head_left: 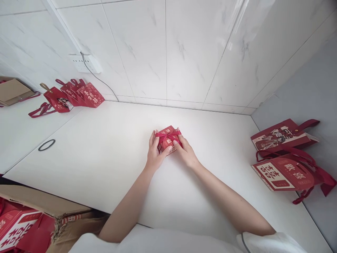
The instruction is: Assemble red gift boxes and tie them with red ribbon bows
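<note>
A small red gift box (169,142) with pale lettering is in the middle of the white table (110,147). Across its top lies a red ribbon bow (167,134). On the box's left side, my left hand (156,151) is closed against it, thumb at the near edge. From the right, my right hand (185,150) grips the other side, its thumb beside the bow. My fingers partly hide the box's sides, and its underside cannot be seen.
Red gift bags (285,172) with ribbons stand at the right wall. Several red bags (91,95) line the back left, near a socket (84,63) with a grey cable. A dark ring (46,145) lies on the left. An open carton (44,200) of red boxes sits at lower left.
</note>
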A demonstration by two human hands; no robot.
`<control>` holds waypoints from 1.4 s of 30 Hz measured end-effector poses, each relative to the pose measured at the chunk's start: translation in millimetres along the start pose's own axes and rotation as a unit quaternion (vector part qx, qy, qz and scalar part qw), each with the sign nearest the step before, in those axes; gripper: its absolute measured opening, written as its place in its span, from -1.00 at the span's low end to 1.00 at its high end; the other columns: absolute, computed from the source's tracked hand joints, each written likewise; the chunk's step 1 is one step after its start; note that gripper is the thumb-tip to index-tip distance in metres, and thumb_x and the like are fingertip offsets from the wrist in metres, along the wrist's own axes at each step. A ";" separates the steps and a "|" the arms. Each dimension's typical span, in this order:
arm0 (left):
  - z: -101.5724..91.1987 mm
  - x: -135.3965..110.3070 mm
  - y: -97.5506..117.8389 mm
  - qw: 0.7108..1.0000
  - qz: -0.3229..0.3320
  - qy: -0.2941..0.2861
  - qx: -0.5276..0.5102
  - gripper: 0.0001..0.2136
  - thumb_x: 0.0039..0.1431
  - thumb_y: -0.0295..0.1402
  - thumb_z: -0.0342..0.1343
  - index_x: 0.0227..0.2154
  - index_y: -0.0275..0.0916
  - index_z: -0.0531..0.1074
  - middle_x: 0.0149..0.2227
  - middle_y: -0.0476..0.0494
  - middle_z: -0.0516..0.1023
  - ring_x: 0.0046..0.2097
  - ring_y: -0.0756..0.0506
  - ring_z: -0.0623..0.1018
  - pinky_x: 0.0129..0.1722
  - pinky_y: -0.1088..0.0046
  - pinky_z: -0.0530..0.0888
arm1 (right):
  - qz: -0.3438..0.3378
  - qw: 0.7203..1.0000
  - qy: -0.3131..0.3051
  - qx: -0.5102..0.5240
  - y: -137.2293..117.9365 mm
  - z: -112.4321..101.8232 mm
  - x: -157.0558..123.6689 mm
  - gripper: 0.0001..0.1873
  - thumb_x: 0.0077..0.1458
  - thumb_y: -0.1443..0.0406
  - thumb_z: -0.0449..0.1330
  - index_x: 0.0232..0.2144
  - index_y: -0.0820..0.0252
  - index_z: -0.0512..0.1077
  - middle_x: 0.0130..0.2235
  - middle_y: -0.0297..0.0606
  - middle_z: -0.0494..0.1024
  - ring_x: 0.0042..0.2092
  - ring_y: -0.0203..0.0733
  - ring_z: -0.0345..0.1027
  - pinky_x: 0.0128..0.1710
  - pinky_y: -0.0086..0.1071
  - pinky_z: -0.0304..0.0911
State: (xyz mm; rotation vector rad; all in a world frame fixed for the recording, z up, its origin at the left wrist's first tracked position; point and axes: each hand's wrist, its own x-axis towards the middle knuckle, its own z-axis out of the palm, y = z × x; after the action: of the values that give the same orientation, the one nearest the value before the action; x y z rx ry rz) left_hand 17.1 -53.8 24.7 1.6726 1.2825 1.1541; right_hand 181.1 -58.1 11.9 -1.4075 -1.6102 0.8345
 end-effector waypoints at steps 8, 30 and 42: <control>3.5 -1.7 2.5 0.992 -0.032 -0.052 -0.108 -0.29 0.17 -0.11 0.12 0.30 0.18 -0.13 0.36 0.12 -0.62 0.40 -0.19 -0.23 0.25 0.28 0.28 | 0.029 0.999 0.003 0.036 -2.0 0.2 0.2 -0.43 0.29 -0.03 -0.15 0.30 -0.18 -0.02 0.35 -0.41 0.01 0.36 -0.11 -0.16 0.30 -0.03 -0.11; -8.2 5.1 7.9 0.997 -0.075 0.005 -0.005 -0.37 0.13 0.13 -0.03 0.26 0.25 0.00 0.33 0.28 -0.69 0.38 -0.35 -0.29 0.31 -0.05 0.02 | 0.038 0.995 0.024 -0.089 -21.9 -13.3 -4.5 -0.46 0.29 -0.05 -0.27 0.29 -0.31 -0.06 0.39 -0.43 -0.40 0.34 0.10 -0.12 0.22 0.34 -0.32; -16.1 14.6 -1.3 0.995 -0.031 0.014 -0.095 -0.76 0.13 -0.17 0.13 -0.17 -0.12 0.49 0.11 -0.15 0.38 0.17 -0.17 0.37 0.13 0.24 0.36 | -0.059 0.994 0.051 -0.073 -14.8 -32.2 4.0 -0.62 0.26 0.09 -0.01 -0.02 0.06 0.45 0.11 -0.21 0.43 0.14 -0.04 0.29 0.12 -0.14 0.21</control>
State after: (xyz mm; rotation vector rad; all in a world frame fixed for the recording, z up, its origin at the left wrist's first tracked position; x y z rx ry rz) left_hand 3.0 -39.0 32.3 1.4738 1.1930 1.2268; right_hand 203.3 -57.6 39.8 -1.4163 -1.6864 0.5771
